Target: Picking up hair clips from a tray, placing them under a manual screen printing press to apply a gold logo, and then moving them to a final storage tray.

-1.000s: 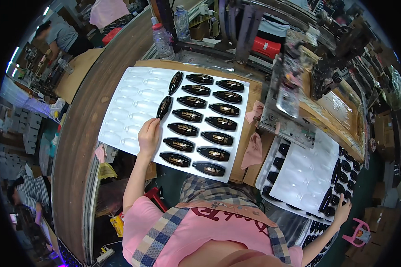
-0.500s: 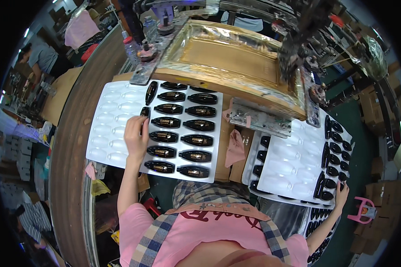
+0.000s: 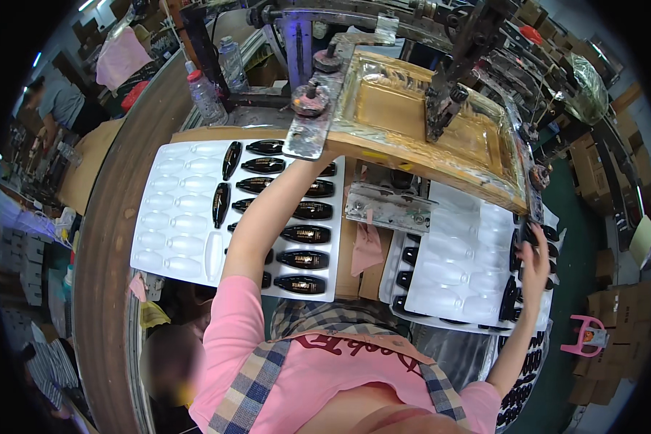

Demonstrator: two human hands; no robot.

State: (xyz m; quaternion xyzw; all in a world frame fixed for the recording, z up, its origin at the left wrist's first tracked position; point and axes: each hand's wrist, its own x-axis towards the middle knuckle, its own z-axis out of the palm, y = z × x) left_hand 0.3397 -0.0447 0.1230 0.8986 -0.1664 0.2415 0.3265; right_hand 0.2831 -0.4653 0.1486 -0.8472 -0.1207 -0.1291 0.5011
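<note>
We are reaching our left forearm (image 3: 267, 213) across a white moulded tray (image 3: 172, 202) bearing gold-printed black pieces (image 3: 301, 260), and a wooden frame (image 3: 441, 171) is hiding our left hand, so we cannot tell its fingers' state. Our right hand (image 3: 534, 269) is reaching among other black pieces (image 3: 508, 298); we cannot tell whether its fingers are gripping one. Left of these fingers, an upper white tray (image 3: 452, 269) is lying, and farther left, a pink cloth (image 3: 367, 251).
</note>
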